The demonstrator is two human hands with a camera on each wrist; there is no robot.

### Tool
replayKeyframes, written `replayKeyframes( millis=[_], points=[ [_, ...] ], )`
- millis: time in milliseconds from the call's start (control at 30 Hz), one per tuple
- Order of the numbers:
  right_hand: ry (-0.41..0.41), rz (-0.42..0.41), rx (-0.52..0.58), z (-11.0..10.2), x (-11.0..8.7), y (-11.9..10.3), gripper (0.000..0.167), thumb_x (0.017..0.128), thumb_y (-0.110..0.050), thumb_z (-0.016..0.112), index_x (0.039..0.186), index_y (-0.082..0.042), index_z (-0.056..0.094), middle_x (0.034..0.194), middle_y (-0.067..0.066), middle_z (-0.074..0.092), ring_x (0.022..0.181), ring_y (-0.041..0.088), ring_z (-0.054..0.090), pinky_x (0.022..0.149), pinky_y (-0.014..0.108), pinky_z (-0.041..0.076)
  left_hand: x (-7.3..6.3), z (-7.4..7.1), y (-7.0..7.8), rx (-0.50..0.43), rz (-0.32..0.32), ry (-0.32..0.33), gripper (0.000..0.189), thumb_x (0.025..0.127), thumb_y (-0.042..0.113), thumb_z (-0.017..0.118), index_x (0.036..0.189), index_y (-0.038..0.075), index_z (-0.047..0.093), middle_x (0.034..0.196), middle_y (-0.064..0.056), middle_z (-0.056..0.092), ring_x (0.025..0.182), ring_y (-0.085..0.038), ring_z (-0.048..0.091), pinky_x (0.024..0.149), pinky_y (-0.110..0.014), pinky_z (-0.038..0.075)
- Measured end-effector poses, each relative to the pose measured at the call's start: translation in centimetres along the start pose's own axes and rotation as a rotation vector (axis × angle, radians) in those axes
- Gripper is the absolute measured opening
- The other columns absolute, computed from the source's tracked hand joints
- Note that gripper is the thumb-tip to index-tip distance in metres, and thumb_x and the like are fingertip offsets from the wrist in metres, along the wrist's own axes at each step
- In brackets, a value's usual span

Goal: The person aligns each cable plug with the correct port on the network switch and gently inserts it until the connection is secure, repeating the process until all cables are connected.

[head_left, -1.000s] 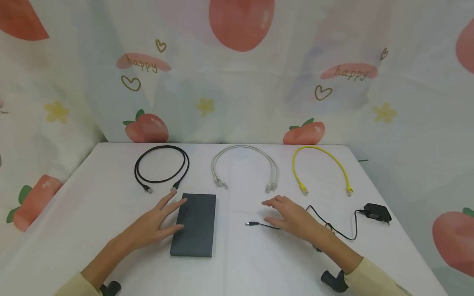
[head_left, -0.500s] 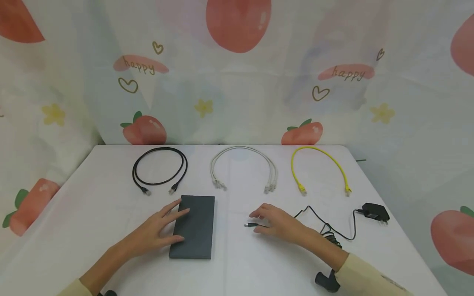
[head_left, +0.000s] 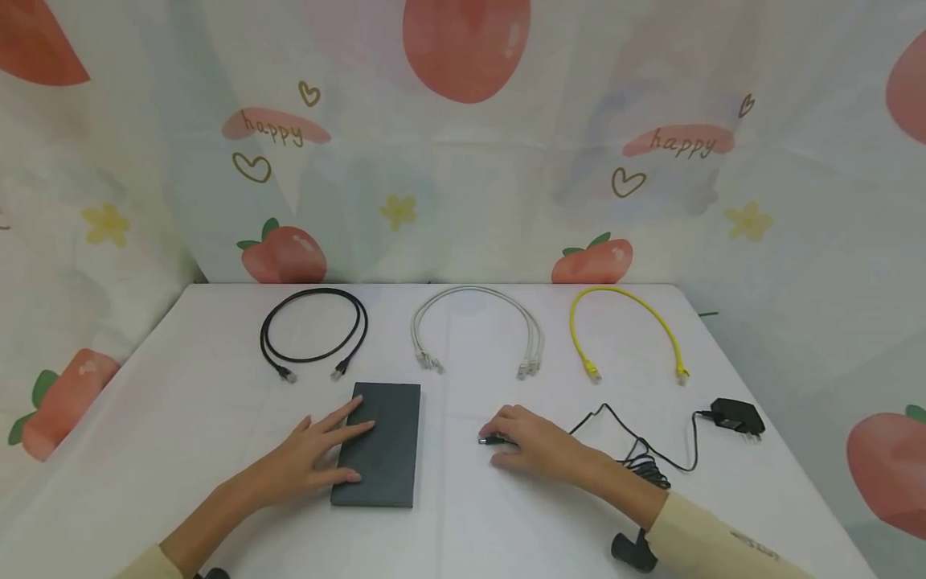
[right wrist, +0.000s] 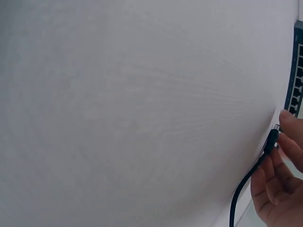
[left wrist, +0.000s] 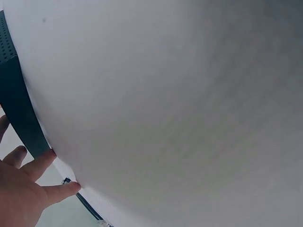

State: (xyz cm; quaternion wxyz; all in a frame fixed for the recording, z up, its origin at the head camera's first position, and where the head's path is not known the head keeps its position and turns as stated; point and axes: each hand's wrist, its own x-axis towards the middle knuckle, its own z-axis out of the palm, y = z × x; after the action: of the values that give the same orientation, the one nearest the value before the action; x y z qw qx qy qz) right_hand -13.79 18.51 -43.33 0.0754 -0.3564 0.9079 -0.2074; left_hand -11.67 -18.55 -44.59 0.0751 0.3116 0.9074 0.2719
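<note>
In the head view, my left hand point(head_left: 307, 458) rests with spread fingers on the left side of a flat dark network switch point(head_left: 391, 446). The left wrist view shows the fingertips along the switch's edge point(left wrist: 26, 123). My right hand point(head_left: 538, 442) has its fingers curled round the black barrel plug point(head_left: 493, 440) of a power adapter cord, close to the table. From the fingers, the metal tip point(right wrist: 276, 127) pokes out toward the switch, and the cord point(right wrist: 240, 189) trails back underneath the hand. A row of ports point(right wrist: 297, 85) shows along the switch's side.
At the back lie a coiled black network cable point(head_left: 314, 359), grey network cables point(head_left: 470, 288) and a yellow network cable point(head_left: 664, 322). The black power adapter point(head_left: 736, 416) sits at the right, its bundled cord point(head_left: 646, 470) partly behind the right forearm. White cloth covers the table point(head_left: 463, 531).
My right hand has moved left and down onto the barrel plug, and its fingers have drawn in round it. My left hand has shifted slightly farther onto the switch.
</note>
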Motion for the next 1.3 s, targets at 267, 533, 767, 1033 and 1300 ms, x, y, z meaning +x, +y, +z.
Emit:
replayKeyframes(
  millis=[267,533,767,1033,1300],
  points=[
    [0.004,-0.034,0.041,0.3,0.4,0.6,0.023,0.084,-0.018,0.072,0.105,-0.012,0.065,0.097,-0.006,0.053,0.09,0.008,0.048,0.081,0.027,0.045,0.1,0.0,-0.2,0.001,0.017,0.005,0.066,0.084,0.054,0.062,0.138,0.018,0.05,0.153,-0.01,0.024,0.133,-0.036,0.032,0.092,-0.074,0.017],
    [0.022,-0.005,0.129,0.6,0.5,1.0,0.02,0.084,-0.012,0.072,0.1,-0.009,0.062,0.091,-0.007,0.054,0.084,0.007,0.052,0.075,0.024,0.047,0.2,0.2,-0.5,-0.075,0.018,-0.03,0.069,0.084,0.051,0.064,0.14,0.015,0.047,0.155,-0.011,0.018,0.135,-0.036,0.026,0.1,-0.059,0.028],
    [0.021,0.004,0.168,0.6,0.6,1.0,0.014,0.083,-0.008,0.071,0.094,-0.011,0.063,0.087,-0.008,0.055,0.079,0.006,0.054,0.071,0.022,0.047,0.2,0.0,-0.4,-0.108,-0.003,-0.054,0.071,0.084,0.05,0.064,0.141,0.013,0.046,0.156,-0.009,0.015,0.137,-0.033,0.021,0.1,-0.051,0.034],
    [0.026,-0.004,0.164,0.5,0.7,1.2,0.016,0.082,-0.005,0.072,0.095,-0.007,0.063,0.086,-0.006,0.057,0.077,0.006,0.055,0.069,0.022,0.048,0.2,0.0,-0.3,-0.118,-0.009,-0.058,0.07,0.084,0.049,0.065,0.141,0.015,0.045,0.156,-0.008,0.014,0.138,-0.033,0.019,0.1,-0.051,0.033],
    [0.041,-0.013,0.121,0.2,0.7,1.1,0.013,0.083,-0.005,0.071,0.092,-0.01,0.064,0.086,-0.007,0.057,0.076,0.004,0.054,0.068,0.021,0.048,0.2,-0.2,-0.4,-0.119,-0.003,-0.068,0.07,0.084,0.047,0.066,0.142,0.014,0.044,0.156,-0.008,0.014,0.138,-0.033,0.019,0.101,-0.051,0.032]
  ],
)
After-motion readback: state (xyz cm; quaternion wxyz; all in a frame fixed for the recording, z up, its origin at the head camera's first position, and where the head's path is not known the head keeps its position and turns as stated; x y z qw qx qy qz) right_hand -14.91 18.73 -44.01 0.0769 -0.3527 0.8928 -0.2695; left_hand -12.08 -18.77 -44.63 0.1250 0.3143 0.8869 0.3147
